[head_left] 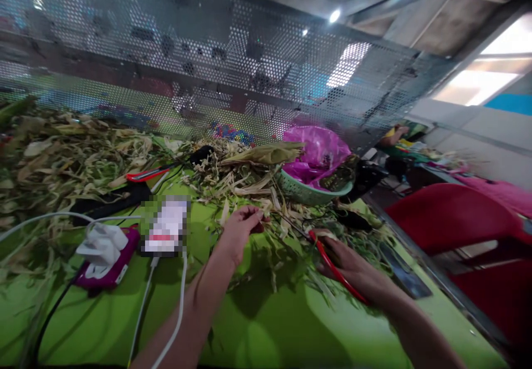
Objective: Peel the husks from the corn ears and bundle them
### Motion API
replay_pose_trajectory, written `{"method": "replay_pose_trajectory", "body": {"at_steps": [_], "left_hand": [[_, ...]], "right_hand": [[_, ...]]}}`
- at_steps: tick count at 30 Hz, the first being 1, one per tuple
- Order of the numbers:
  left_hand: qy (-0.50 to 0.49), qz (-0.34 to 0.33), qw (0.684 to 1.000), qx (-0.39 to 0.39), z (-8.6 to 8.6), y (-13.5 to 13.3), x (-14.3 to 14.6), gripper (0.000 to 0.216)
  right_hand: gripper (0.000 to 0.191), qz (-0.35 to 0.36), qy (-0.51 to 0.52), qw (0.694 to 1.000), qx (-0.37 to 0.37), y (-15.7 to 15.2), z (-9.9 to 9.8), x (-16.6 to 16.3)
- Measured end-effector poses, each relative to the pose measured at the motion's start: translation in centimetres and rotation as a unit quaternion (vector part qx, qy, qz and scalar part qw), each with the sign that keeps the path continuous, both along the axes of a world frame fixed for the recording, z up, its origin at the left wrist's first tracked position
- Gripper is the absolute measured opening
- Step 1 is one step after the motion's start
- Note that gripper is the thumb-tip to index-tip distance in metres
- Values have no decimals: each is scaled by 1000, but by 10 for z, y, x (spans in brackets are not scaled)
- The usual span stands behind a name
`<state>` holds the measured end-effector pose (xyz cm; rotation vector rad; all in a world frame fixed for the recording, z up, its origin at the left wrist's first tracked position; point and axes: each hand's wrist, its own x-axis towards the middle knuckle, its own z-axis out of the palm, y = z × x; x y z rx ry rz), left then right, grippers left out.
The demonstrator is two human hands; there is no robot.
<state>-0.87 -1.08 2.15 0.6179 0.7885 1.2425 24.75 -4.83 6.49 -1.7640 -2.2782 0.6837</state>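
My left hand (243, 227) is closed in a pinch above the green tabletop (274, 324). Between its fingertips is a small pale strip of dried husk (266, 214), partly hidden by the fingers. My right hand (353, 266) grips a pair of scissors by the red handles (328, 258). Their thin blades (292, 225) point left towards the pinched strip; whether they touch it I cannot tell. Loose dried husk strips (253, 186) lie just beyond both hands. Greenish trimmings (322, 286) lie under and beside my right hand.
A green basket (316, 193) with a purple plastic bag (318, 153) stands behind. At left are a phone (166, 227) with white cables, a purple power strip (120, 272), another red-handled tool (147, 175) and a husk heap (87, 164). Red chairs (457, 214) stand right, below a distant person (393, 136).
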Motion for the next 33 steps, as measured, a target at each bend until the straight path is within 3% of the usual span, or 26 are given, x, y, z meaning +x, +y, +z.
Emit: {"method": "replay_pose_trajectory", "body": {"at_steps": [7, 16, 33], "left_hand": [[6, -1, 1000, 11, 3, -1, 3, 31], [29, 8, 999, 27, 4, -2, 6, 31], [25, 13, 999, 32, 4, -3, 5, 32]], "right_hand": [[72, 9, -17, 1000, 11, 7, -7, -21], [27, 23, 23, 999, 16, 4, 2, -44], [31, 2, 48, 998, 28, 5, -6, -44]]}}
